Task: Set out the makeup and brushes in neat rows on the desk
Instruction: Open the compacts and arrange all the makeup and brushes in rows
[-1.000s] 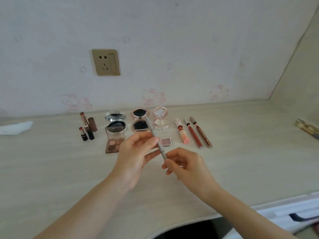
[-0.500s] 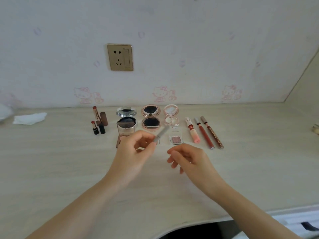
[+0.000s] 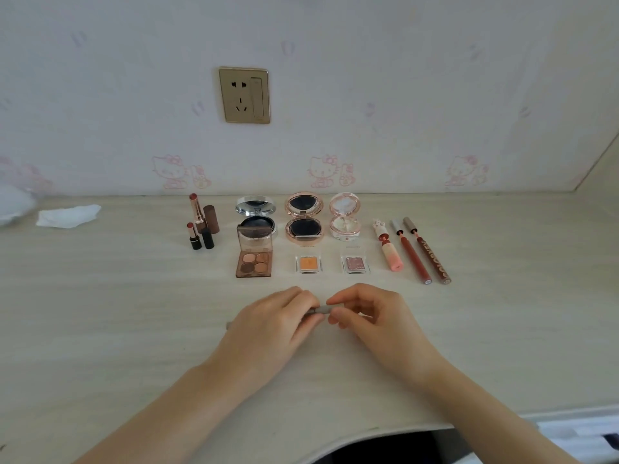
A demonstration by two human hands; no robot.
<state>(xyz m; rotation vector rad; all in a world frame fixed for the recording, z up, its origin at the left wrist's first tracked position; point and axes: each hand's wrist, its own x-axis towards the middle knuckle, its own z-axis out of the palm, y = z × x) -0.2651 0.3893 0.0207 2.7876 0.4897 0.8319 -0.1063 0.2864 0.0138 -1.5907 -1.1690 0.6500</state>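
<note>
both hands [image 3: 268, 324] [image 3: 371, 318] pinch a slim grey pencil [image 3: 322, 310] over pale woodgrain desk [image 3: 100, 313].

Your worktop [image 3: 134, 329]: pale wood grain, curved front edge. Far row, left to right: lipsticks [image 3: 202, 222], three open compacts [image 3: 304, 217], three lip tubes [image 3: 412, 250]. Just in front: four-pan palette [image 3: 254, 253], two single shadows [image 3: 308, 263]. Far left: tissue [image 3: 68, 216].
</note>
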